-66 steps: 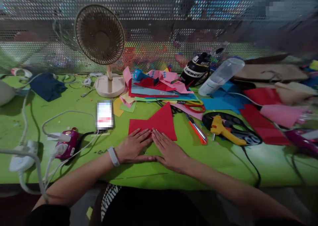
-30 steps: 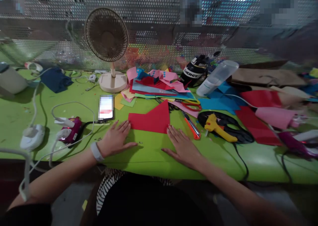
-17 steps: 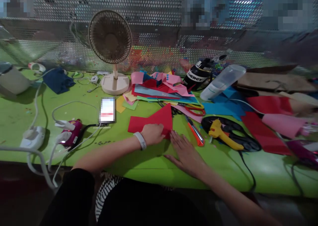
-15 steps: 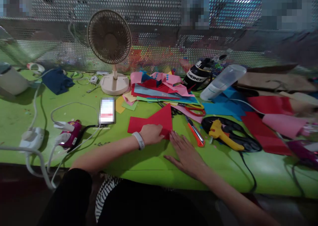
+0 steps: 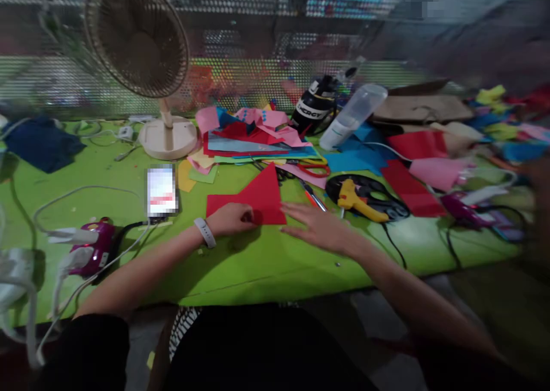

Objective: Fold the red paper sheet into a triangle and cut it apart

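Note:
A folded sheet of red paper (image 5: pixel 266 199), with a pointed flap rising at its right side, lies on the green table. My left hand (image 5: pixel 232 218) is at its lower left edge, fingers curled with thumb and forefinger pinching there. Flat and stretched out, my right hand (image 5: pixel 320 229) has its fingertips at the paper's lower right corner. An orange utility knife (image 5: pixel 313 196) lies just beyond the right hand, which hides part of it. Dark-handled scissors (image 5: pixel 286 175) are partly behind the paper's tip.
A yellow glue gun (image 5: pixel 358 202) rests on a black holder to the right. Behind are stacked coloured papers (image 5: pixel 253 144), a black bottle (image 5: pixel 311 107), a clear bottle (image 5: pixel 356 116) and a fan (image 5: pixel 169 136). At left are a phone (image 5: pixel 161 190) and a purple power strip (image 5: pixel 92 246) with cables.
The view has swung to the right. My left hand has shifted from pressing on the paper to its lower edge. The right hand remains flat by the right corner, its fingers turned more to the left.

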{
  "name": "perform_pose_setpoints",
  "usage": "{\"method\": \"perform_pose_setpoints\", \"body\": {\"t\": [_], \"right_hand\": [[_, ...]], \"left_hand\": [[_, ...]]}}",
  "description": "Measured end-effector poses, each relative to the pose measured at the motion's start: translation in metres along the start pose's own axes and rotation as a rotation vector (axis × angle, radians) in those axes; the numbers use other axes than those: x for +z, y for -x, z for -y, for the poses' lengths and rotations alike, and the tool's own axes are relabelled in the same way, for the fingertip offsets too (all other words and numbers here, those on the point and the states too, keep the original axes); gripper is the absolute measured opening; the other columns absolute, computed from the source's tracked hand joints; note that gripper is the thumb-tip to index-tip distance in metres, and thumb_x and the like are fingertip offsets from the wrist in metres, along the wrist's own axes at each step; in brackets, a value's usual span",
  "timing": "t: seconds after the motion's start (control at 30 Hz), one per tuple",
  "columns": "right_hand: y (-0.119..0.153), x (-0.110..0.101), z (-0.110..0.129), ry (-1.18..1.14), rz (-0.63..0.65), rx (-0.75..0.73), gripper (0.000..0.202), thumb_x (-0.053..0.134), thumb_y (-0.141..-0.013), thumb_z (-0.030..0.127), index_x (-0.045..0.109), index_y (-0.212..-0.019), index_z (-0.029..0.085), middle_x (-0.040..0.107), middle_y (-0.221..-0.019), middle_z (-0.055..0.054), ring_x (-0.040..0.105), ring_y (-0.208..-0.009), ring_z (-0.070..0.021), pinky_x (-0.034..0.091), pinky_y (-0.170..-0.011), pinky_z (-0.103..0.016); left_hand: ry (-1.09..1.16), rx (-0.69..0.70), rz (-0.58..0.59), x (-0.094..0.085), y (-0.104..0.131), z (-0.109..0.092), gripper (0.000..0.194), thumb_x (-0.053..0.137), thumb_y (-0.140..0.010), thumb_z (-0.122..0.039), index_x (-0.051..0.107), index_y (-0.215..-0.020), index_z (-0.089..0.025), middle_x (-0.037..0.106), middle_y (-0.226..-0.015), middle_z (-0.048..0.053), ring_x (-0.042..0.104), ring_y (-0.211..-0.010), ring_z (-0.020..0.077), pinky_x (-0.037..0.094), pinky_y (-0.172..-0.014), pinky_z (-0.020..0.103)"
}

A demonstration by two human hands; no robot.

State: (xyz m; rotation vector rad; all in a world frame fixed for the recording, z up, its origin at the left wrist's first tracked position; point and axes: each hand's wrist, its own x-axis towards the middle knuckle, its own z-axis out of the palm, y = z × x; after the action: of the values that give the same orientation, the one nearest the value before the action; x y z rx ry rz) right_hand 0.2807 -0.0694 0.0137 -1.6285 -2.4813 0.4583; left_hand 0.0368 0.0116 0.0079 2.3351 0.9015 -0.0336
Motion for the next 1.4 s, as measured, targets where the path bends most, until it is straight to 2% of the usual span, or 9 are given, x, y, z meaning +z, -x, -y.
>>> {"method": "perform_pose_setpoints", "body": {"t": [0.07, 0.1, 0.23, 0.43, 0.63, 0.97, 1.13, 1.27, 1.4], "right_hand": [[-0.014, -0.017, 0.005, -0.126, -0.010, 0.145, 0.054, 0.037, -0.093, 0.061, 0.068, -0.096, 0.017, 0.073, -0.100, -0.012, 0.069, -0.094, -0.0260, 0.053, -0.082, -0.038], [-0.021, -0.021, 0.007, -0.215, 0.044, 0.207, 0.051, 0.039, -0.093, 0.061, 0.066, -0.087, 0.018, 0.072, -0.084, -0.009, 0.070, -0.077, -0.0221, 0.053, -0.070, -0.033], [-0.048, -0.015, 0.015, -0.498, 0.343, 0.255, 0.044, 0.056, -0.084, 0.062, 0.053, -0.075, 0.019, 0.061, -0.060, 0.000, 0.062, -0.048, -0.0131, 0.045, -0.046, -0.023], [-0.071, -0.001, 0.019, -0.551, 0.566, 0.298, 0.048, 0.063, -0.080, 0.063, 0.048, -0.067, 0.019, 0.055, -0.050, 0.003, 0.056, -0.041, -0.0102, 0.046, -0.044, -0.023], [-0.078, 0.001, 0.011, -0.566, 0.668, 0.327, 0.044, 0.062, -0.084, 0.056, 0.045, -0.070, 0.019, 0.059, -0.048, 0.003, 0.058, -0.042, -0.0101, 0.042, -0.045, -0.020], [-0.073, -0.006, -0.014, -0.518, 0.706, 0.364, 0.056, 0.070, -0.068, 0.069, 0.049, -0.062, 0.017, 0.060, -0.048, 0.001, 0.060, -0.045, -0.0105, 0.043, -0.048, -0.021], [-0.062, -0.004, -0.028, -0.539, 0.693, 0.413, 0.054, 0.070, -0.071, 0.067, 0.046, -0.062, 0.018, 0.061, -0.049, 0.002, 0.059, -0.044, -0.0094, 0.038, -0.043, -0.019], [-0.060, -0.003, -0.030, -0.547, 0.683, 0.420, 0.054, 0.070, -0.071, 0.066, 0.045, -0.062, 0.019, 0.061, -0.052, 0.002, 0.058, -0.045, -0.0090, 0.038, -0.044, -0.020], [-0.061, -0.004, -0.029, -0.533, 0.690, 0.448, 0.052, 0.070, -0.072, 0.064, 0.047, -0.062, 0.018, 0.060, -0.050, 0.002, 0.058, -0.045, -0.0091, 0.040, -0.045, -0.020]], "left_hand": [[0.040, 0.010, -0.006, -0.001, -0.002, 0.002, 0.021, 0.059, -0.083, -0.036, 0.064, -0.089, -0.016, 0.071, -0.086, 0.004, 0.062, -0.073, 0.0156, 0.041, -0.063, 0.024], [0.060, 0.010, -0.008, -0.002, -0.003, 0.003, 0.021, 0.059, -0.083, -0.037, 0.064, -0.087, -0.017, 0.071, -0.084, 0.004, 0.061, -0.072, 0.0155, 0.040, -0.062, 0.024], [0.154, -0.027, 0.006, -0.004, -0.004, 0.002, 0.021, 0.059, -0.081, -0.037, 0.064, -0.085, -0.017, 0.071, -0.079, 0.003, 0.062, -0.068, 0.0148, 0.041, -0.062, 0.024], [0.258, -0.126, 0.057, -0.006, -0.007, 0.001, 0.020, 0.061, -0.080, -0.038, 0.063, -0.084, -0.018, 0.069, -0.071, 0.000, 0.064, -0.064, 0.0143, 0.043, -0.061, 0.023], [0.260, -0.186, 0.123, -0.013, -0.014, -0.001, 0.014, 0.067, -0.074, -0.030, 0.058, -0.076, -0.019, 0.070, -0.067, -0.001, 0.067, -0.064, 0.0152, 0.046, -0.060, 0.022], [0.476, -0.301, 0.191, -0.010, -0.026, 0.005, 0.029, 0.075, -0.072, -0.041, 0.059, -0.068, -0.017, 0.067, -0.058, 0.001, 0.064, -0.054, 0.0144, 0.051, -0.054, 0.025], [0.329, -0.290, 0.191, -0.012, -0.033, -0.004, 0.045, 0.072, -0.071, -0.055, 0.059, -0.054, -0.016, 0.064, -0.052, 0.004, 0.062, -0.051, 0.0142, 0.049, -0.054, 0.024], [0.187, -0.290, 0.200, -0.016, -0.038, -0.012, 0.049, 0.069, -0.073, -0.055, 0.058, -0.046, -0.016, 0.063, -0.050, 0.005, 0.059, -0.049, 0.0138, 0.048, -0.054, 0.025], [0.208, -0.312, 0.216, -0.016, -0.033, -0.006, 0.050, 0.071, -0.073, -0.054, 0.054, -0.044, -0.017, 0.063, -0.049, 0.004, 0.059, -0.049, 0.0137, 0.047, -0.055, 0.025]]}}
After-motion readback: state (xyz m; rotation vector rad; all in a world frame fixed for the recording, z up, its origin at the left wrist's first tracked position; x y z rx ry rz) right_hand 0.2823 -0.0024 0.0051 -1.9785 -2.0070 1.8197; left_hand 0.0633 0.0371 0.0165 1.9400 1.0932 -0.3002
